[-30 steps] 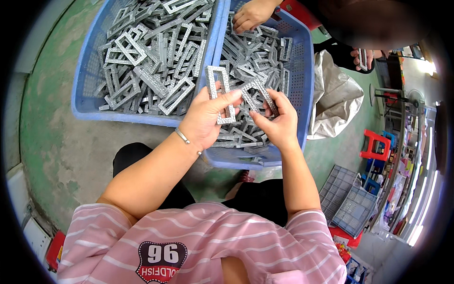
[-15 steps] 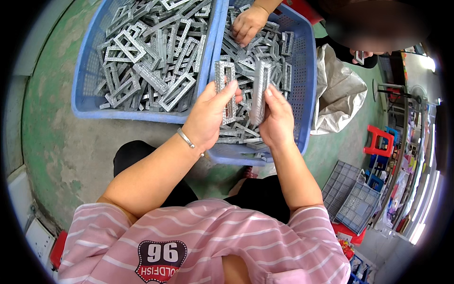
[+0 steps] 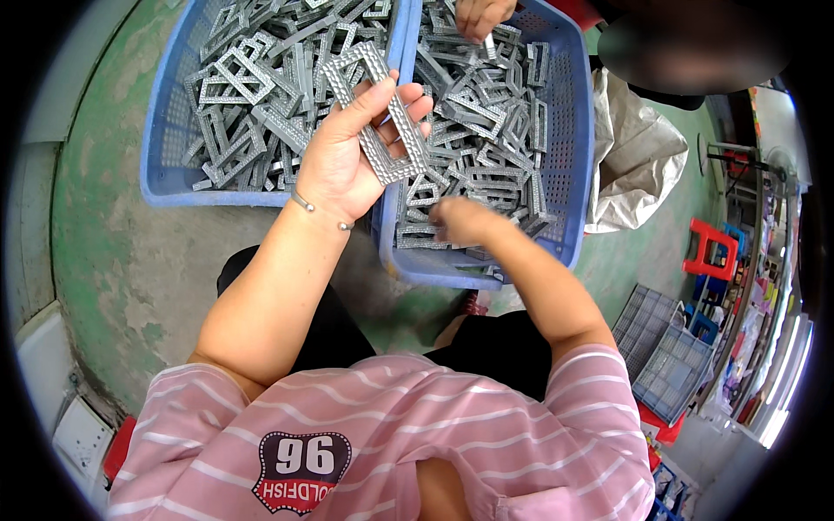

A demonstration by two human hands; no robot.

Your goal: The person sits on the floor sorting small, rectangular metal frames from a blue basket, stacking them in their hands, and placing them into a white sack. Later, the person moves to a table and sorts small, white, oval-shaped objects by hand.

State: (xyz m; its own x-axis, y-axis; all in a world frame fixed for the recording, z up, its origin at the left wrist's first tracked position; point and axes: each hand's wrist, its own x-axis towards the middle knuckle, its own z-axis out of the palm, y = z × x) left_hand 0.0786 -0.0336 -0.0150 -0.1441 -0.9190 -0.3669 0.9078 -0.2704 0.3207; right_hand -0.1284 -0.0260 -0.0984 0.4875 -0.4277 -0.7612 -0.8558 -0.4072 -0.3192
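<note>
Our left hand [image 3: 352, 148] pinched a silver rectangular frame [image 3: 403, 119] above the left edge of the right blue basket [image 3: 434, 271]; if our hold slipped, it might have fallen. Jumbled frames [image 3: 495, 161] might have snagged our blurred right hand [image 3: 466, 222] near the front edge; we couldn't tell its grip.

Green floor [image 3: 95, 286], big grey patches [image 3: 165, 286]. Red stool [image 3: 700, 267] beside long, messy shelf [image 3: 752, 295] on right. Bright white lights [image 3: 774, 427] past shelf.
</note>
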